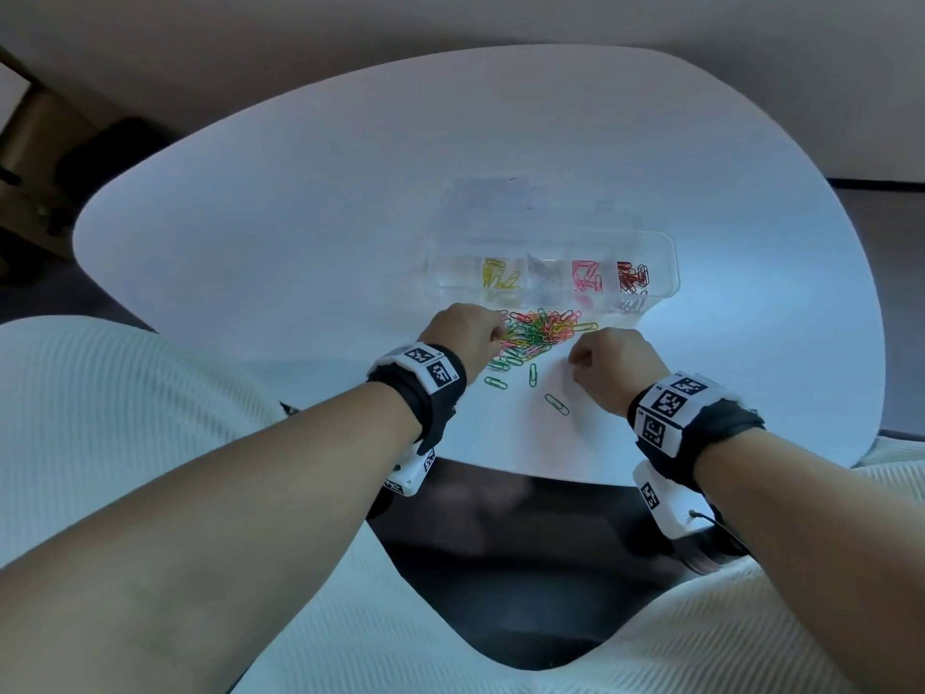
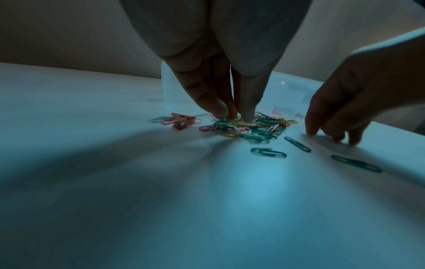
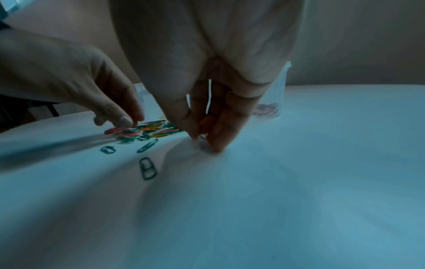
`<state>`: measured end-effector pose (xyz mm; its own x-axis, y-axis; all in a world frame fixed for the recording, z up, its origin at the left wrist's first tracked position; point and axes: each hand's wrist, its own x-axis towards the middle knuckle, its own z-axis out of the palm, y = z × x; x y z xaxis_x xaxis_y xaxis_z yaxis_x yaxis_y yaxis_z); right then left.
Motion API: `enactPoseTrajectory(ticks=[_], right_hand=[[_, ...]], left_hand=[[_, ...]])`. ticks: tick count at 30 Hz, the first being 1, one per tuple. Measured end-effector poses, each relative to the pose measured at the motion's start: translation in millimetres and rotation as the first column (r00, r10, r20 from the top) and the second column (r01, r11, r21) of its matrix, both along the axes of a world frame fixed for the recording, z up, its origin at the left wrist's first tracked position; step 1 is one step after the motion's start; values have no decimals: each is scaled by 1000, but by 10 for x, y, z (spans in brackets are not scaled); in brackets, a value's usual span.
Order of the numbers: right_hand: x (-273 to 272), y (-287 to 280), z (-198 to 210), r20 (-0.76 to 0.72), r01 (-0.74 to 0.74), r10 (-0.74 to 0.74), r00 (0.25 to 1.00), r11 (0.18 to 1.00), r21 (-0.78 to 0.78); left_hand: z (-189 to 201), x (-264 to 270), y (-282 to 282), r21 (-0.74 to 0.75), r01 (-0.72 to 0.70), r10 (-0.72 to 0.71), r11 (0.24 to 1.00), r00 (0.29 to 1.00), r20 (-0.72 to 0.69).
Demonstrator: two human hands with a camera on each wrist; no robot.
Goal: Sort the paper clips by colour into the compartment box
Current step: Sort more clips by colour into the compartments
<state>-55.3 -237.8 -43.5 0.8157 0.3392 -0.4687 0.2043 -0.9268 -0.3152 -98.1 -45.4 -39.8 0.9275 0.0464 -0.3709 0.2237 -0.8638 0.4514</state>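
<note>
A mixed pile of coloured paper clips (image 1: 540, 333) lies on the white table just in front of the clear compartment box (image 1: 668, 263). The box holds yellow clips (image 1: 498, 279), pink clips (image 1: 586, 279) and dark red clips (image 1: 631, 278) in separate compartments. My left hand (image 2: 236, 118) points down, thumb and forefinger pinching a clip on top of the pile (image 2: 250, 127). My right hand (image 3: 203, 143) is at the pile's right edge. Its curled fingertips are on the table, pinching a small pale clip that is blurred. Three green clips (image 1: 533, 374) lie loose nearer me.
The round white table (image 1: 300, 217) has bare surface left of and beyond the box. Its near edge runs just behind my wrists, with dark floor below. A dark chair and wooden furniture (image 1: 30, 142) stand at the far left.
</note>
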Motion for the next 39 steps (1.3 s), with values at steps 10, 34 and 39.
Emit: enactPoseTrajectory(ticks=[10, 34, 39], right_hand=[[-137, 338, 50, 99, -184, 171, 980, 973, 137], [-48, 145, 40, 125, -46, 52, 991, 998, -48], [-40, 112, -2, 115, -81, 88, 989, 995, -64]], left_hand=[[-56, -24, -2, 76, 40, -37, 996, 999, -32], [-56, 71, -135, 2, 31, -31, 1000, 999, 16], [-25, 58, -126, 7, 28, -28, 1000, 1000, 12]])
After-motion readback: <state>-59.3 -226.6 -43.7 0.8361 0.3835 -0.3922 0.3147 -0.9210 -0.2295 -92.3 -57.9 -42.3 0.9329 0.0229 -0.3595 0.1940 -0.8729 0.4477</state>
